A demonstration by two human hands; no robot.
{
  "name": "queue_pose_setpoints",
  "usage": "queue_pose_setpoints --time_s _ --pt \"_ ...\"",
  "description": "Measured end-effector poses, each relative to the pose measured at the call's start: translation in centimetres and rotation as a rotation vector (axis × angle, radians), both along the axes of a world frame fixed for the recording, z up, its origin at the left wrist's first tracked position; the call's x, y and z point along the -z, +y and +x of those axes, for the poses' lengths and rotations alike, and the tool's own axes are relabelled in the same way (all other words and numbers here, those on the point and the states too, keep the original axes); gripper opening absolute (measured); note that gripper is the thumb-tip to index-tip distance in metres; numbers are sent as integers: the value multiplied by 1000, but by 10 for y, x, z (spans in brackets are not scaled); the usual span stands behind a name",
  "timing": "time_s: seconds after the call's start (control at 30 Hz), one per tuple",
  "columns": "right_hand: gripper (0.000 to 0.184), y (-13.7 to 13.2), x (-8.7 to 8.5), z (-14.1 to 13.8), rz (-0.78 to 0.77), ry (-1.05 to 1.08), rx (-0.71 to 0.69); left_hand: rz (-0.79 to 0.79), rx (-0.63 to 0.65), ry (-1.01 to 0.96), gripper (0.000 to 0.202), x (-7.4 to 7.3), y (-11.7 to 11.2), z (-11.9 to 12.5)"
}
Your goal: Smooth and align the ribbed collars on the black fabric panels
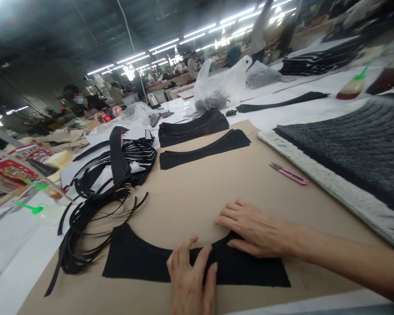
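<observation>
A black fabric piece point(138, 258) with a curved upper edge lies flat on the brown paper point(197, 197) in front of me. My left hand point(192, 275) rests on its middle, fingers spread over the cloth. Pressed on the right part near the curved edge is my right hand point(249, 227), its fingers stretched out and pointing left. Farther back lie similar curved black pieces point(203, 149), with a thicker stack point(193, 127) behind them. Pink-handled thread snips point(289, 174) lie on the paper to the right, apart from both hands.
A tangle of black strips point(82, 236) and piled black-and-white pieces point(118, 157) occupy the left. Dark grey fabric point(348, 144) lies on a white slab point(315, 188) at right. Green-tipped bottles point(353, 85) and a plastic bag point(219, 85) stand around. Other people are in the background.
</observation>
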State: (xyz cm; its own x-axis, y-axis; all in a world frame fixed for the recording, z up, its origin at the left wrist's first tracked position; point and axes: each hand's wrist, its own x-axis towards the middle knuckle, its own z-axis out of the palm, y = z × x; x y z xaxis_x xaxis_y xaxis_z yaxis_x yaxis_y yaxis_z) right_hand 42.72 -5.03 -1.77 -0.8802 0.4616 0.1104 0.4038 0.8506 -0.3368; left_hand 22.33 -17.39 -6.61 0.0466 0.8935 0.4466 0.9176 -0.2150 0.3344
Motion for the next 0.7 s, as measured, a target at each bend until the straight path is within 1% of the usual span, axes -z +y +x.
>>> queue_pose_setpoints --time_s 0.07,0.2,0.27,0.37,0.43,0.53,0.6,0.67,0.7 --pt "27 5 -3 2 -24 -32 4 -103 33 -51 27 -5 7 4" --pt "23 13 -7 1 -109 -69 -12 -324 96 -90 28 -16 28 17" --pt "18 15 -9 1 -157 -101 -21 -384 121 -124 29 -21 36 24" --pt "14 18 -10 3 -216 -110 -35 -428 163 -179 32 -26 44 31" --pt "13 18 -8 7 -229 -81 -54 -432 190 -192 34 -28 45 33" --pt "11 16 -3 13 -183 -21 -81 -381 215 -151 35 -26 42 34" --pt "10 13 1 17 -126 14 -98 -323 225 -80 37 -19 37 35" --pt "11 11 6 20 -63 41 -118 -251 233 6 39 -7 31 36" --pt "12 10 8 22 -33 47 -123 -190 229 53 41 0 27 37"
